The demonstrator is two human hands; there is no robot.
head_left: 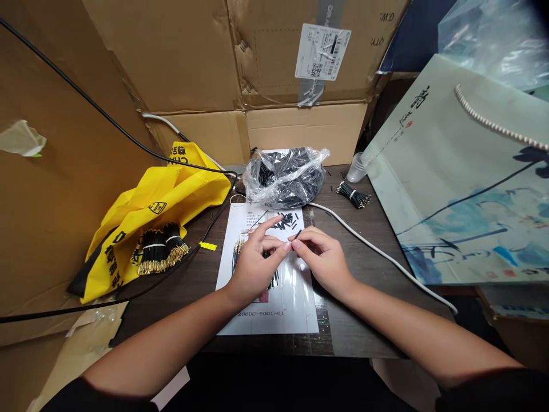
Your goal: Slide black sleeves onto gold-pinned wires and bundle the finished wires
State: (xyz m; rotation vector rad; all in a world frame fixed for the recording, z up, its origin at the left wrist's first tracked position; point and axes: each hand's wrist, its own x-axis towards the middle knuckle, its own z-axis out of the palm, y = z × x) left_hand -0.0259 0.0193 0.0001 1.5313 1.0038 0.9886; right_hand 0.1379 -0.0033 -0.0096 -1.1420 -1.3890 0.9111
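Over a printed white sheet (pixel 287 323), my two hands meet at the fingertips. My right hand (pixel 323 257) pinches a short thin black tube (pixel 297 234) between thumb and forefinger. My left hand (pixel 256 260) has its forefinger stretched out, while the thumb presses toward the other fingers; whatever it grips is too small to make out. Just beyond the fingers lies a scatter of short black pieces (pixel 290 220) on the sheet. Partly covered by my left hand are slim black pins with gold tips (pixel 237 250).
Behind the sheet sits a clear plastic bag of black pieces (pixel 286 177). Banded gold-tipped bundles (pixel 153 252) rest on a yellow bag (pixel 189 186) at left. Another bundle (pixel 353 195) lies near a plastic cup (pixel 357 169). A white cable (pixel 377 246) crosses right; cardboard (pixel 300 129) and a paper bag (pixel 446 171) enclose the table.
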